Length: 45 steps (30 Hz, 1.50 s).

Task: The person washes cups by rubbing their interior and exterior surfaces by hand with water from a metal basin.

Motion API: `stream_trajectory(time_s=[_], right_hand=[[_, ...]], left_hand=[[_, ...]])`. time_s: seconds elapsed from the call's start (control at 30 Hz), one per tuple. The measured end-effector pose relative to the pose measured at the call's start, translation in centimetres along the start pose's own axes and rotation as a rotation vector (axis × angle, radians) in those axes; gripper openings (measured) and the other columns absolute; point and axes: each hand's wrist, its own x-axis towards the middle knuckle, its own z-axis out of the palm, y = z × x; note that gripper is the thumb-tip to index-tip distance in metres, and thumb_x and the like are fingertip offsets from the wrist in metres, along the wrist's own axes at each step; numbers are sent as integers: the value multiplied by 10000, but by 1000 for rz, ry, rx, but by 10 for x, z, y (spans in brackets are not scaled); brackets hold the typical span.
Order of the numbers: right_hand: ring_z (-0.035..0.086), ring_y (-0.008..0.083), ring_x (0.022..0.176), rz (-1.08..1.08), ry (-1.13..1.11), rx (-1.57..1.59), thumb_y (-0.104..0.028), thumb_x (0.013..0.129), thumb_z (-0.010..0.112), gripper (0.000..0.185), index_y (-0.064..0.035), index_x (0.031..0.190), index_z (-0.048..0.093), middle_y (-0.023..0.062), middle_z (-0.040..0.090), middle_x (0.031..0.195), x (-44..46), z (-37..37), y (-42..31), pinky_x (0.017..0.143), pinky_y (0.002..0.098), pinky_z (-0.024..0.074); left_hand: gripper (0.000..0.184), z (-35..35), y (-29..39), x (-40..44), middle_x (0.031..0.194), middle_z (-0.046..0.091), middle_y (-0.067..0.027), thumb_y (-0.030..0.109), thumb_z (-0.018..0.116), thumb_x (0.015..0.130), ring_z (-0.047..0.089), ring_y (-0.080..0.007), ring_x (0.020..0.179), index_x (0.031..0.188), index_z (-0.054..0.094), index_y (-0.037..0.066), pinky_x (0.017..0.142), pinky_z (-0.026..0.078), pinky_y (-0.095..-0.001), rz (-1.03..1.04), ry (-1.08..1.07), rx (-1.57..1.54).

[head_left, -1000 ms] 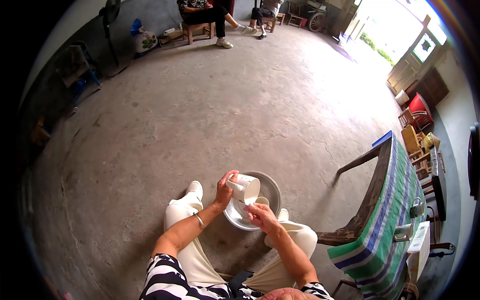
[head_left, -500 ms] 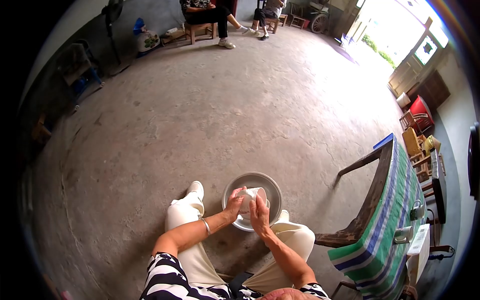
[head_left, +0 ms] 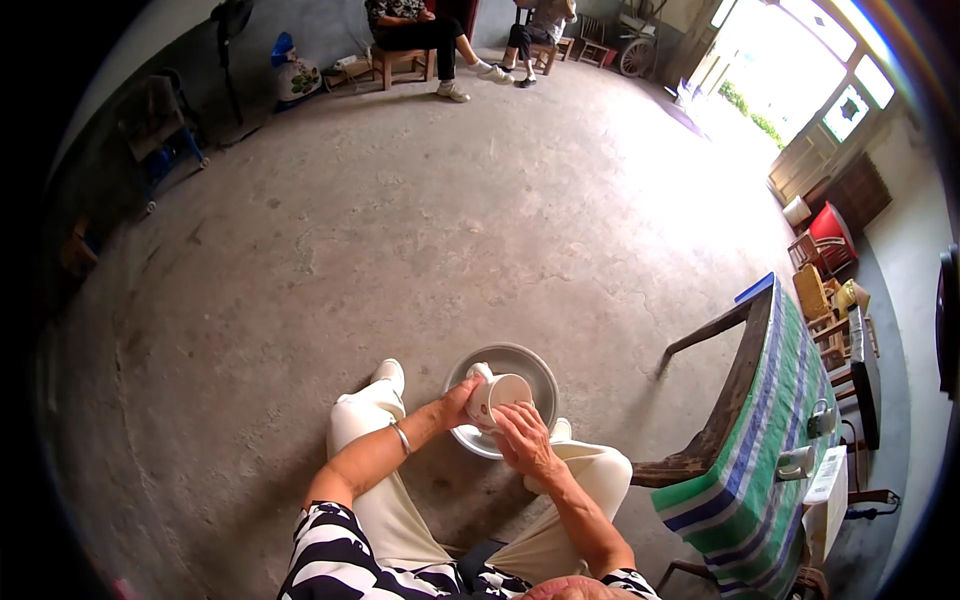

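Note:
A white mug (head_left: 508,388) with small brownish marks on its side is held tilted above a round metal basin (head_left: 540,372) on the floor between my feet. My left hand (head_left: 460,402) is wrapped round the mug's left side. Against the near right side of its rim lie the bent fingers of my right hand (head_left: 525,438); their tips are partly hidden. Something white and crumpled, perhaps a cloth (head_left: 480,371), shows at the mug's far left edge, beyond my left fingers. What lies in the basin is mostly covered by my hands and the mug.
On my right stands a wooden table with a striped cloth (head_left: 745,440), bearing a metal cup (head_left: 795,463) and a glass mug (head_left: 822,418). Two people sit on chairs by the far wall, one in dark trousers (head_left: 430,40). A red tub (head_left: 832,235) stands near the open door.
The mug has turned so its mouth faces up more. My right hand has shifted down to its near rim, and the white crumpled thing shows more clearly beyond my left hand.

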Motion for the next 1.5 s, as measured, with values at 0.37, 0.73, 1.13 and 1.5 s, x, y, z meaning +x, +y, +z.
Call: stream_trajectory(time_s=[0.37, 0.73, 1.13, 1.5], right_hand=[[625, 220, 589, 1010, -139, 331, -127, 859, 499, 320, -38, 1166, 497, 173, 621, 805, -8, -24, -16, 522, 345, 510], [564, 138, 444, 1145, 62, 507, -123, 872, 451, 200, -3, 1000, 547, 77, 579, 608, -52, -41, -39, 384, 261, 463], [595, 184, 495, 1104, -1, 567, -116, 883, 424, 272, -54, 1142, 478, 127, 602, 705, -91, -32, -44, 421, 296, 512], [574, 167, 445, 1119, 19, 551, -93, 867, 420, 268, -49, 1123, 489, 121, 596, 657, -102, -44, -47, 413, 296, 482]], left_hand=[[605, 0, -19, -10, 1170, 539, -88, 612, 308, 872, 549, -260, 1047, 1257, 418, 158, 763, 510, -502, -123, -119, 258], [543, 58, 33, -81, 1230, 466, -60, 268, 592, 797, 395, -188, 1209, 1286, 398, 136, 840, 410, -378, 543, 177, 711], [530, 87, 12, -111, 1239, 462, -69, 265, 584, 803, 389, -198, 1215, 1280, 404, 121, 861, 391, -386, 830, 232, 1008], [518, 87, -4, -100, 1247, 458, -77, 262, 576, 809, 382, -208, 1220, 1274, 408, 108, 881, 374, -393, 705, 172, 1046]])
